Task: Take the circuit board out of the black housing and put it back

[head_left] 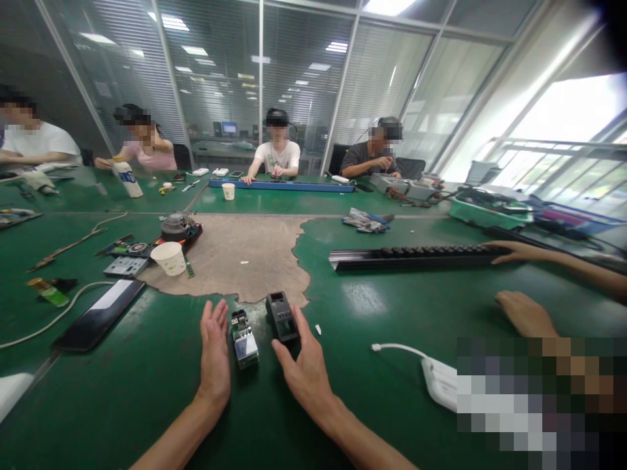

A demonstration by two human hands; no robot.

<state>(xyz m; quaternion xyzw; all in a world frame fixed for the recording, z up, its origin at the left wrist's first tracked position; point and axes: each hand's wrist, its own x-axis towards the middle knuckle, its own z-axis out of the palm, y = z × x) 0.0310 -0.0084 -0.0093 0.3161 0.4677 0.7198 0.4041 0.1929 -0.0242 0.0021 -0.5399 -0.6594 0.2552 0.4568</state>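
On the green table, a small device [245, 346] with a bare circuit board, metal parts and a pale screen lies between my hands. Just left of it my left hand [214, 352] rests on its edge, fingers extended and holding nothing. To the right of the device is a black rectangular housing [283, 318] with openings in its face. My right hand [306, 356] has its thumb at the housing's lower end and its fingers along the right side, gripping it. A small white scrap [318, 329] lies right of that hand.
A brown sheet [245, 254] lies ahead, with a paper cup [169, 258] and electronic parts at its left. A phone [100, 314] is at left. At right are a black rail [416, 259], a white adapter [441, 382] and another person's hands. Several people sit around the table.
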